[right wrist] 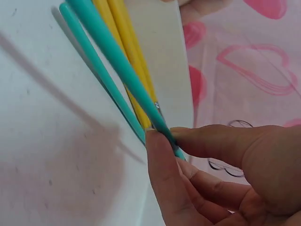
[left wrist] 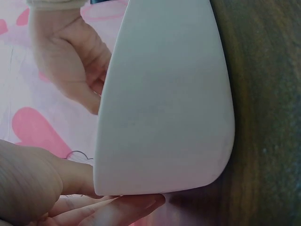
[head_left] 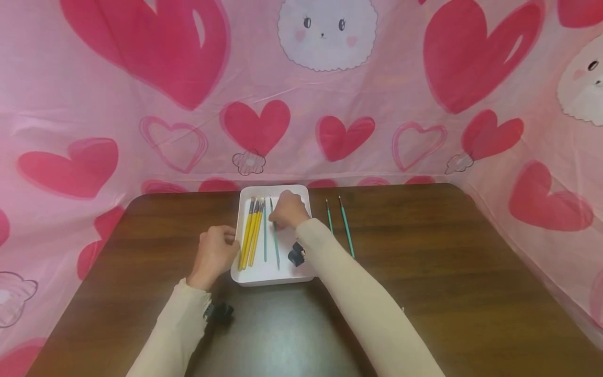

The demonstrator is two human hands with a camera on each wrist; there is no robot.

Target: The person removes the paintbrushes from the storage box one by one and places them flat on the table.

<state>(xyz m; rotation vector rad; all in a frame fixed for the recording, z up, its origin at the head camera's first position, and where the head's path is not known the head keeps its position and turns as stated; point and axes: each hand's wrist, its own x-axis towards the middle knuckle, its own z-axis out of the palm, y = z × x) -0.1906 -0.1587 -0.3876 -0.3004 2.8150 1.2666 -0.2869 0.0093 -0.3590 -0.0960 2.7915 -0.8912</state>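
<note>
A white tray [head_left: 261, 275] stands on the table. My left hand [head_left: 216, 254] grips its left rim, with the thumb at the edge and fingers along the outer wall [left wrist: 164, 103]. Inside the tray, several yellow paintbrushes [head_left: 250, 235] lie side by side, bristles toward the back. Next to them is a teal paintbrush [head_left: 265, 243]. Over the tray, my right hand [head_left: 288, 209] pinches another teal paintbrush [right wrist: 127, 70] between thumb and fingers near its ferrule end. That brush's handle slants above the tray floor and casts a shadow there.
Two more teal paintbrushes, a longer one [head_left: 347, 228] and a partly hidden one [head_left: 329, 214], lie on the brown table [head_left: 438, 262] right of the tray. A pink heart-printed cloth [head_left: 301, 89] hangs behind the table and along its sides.
</note>
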